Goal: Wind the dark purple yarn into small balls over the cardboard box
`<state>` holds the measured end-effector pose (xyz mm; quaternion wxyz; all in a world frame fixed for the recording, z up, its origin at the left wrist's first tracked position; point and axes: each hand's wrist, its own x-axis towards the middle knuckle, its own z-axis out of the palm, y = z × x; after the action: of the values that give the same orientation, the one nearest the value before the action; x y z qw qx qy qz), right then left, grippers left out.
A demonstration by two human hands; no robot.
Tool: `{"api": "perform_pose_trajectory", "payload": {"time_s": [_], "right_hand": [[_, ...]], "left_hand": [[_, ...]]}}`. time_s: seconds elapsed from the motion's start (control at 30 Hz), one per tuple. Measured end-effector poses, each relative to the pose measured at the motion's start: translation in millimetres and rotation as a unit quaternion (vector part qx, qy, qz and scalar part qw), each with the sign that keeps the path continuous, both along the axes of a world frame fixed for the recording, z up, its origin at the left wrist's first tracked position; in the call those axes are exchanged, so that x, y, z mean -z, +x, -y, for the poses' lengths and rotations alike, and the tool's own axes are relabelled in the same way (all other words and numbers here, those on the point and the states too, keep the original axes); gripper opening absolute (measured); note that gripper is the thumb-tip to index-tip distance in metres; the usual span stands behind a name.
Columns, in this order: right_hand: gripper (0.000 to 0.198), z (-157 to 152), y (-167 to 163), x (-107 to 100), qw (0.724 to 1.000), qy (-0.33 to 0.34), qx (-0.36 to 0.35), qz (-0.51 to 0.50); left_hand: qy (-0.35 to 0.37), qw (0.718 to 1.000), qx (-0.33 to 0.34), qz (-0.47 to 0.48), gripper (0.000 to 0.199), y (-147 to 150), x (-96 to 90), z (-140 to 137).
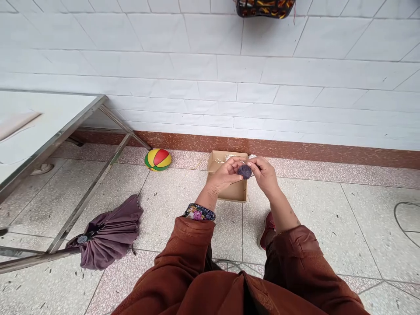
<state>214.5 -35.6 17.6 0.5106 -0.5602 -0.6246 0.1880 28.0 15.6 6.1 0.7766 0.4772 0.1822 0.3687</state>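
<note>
the left hand [226,173] is partly closed, its thumb below and its fingers above a dark yarn ball [244,172], which it holds over the box. the right hand [264,175] has thumb and fingertips drawn nearly together at the yarn ball's right side; whether they grip a strand cannot be told. below is the speckled floor [308,214], with a red shoe [269,225] near the right forearm. toward the floor's wall edge sits a striped toy ball [158,159]; nearer the floor's left edge a purple umbrella [113,232] lies beside a metal-framed table [72,103]. white tiles [203,35] cover the wall. the open cardboard box [229,193], near the floor's wall edge, has pale string [229,156] at its far end.
</note>
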Motion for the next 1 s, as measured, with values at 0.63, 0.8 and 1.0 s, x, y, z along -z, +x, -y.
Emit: {"api": "perform_pose_trajectory", "payload": {"time_s": [0.63,0.8,1.0], "right_hand": [[0.034,12,1,-20,0.998,0.018,-0.038,0.054],[0.033,4,-7,14,0.998,-0.035,-0.006,0.043],[0.025,20,-35,16,0.978,-0.06,-0.17,0.103]], "left_hand": [[0.116,0.989,-0.025,-0.092,0.069,-10,-7.7,5],[0.06,0.996,-0.058,-0.012,0.069,-6,-5.0,7],[0.048,0.977,-0.193,-0.079,0.067,-15,3.3,-11]]}}
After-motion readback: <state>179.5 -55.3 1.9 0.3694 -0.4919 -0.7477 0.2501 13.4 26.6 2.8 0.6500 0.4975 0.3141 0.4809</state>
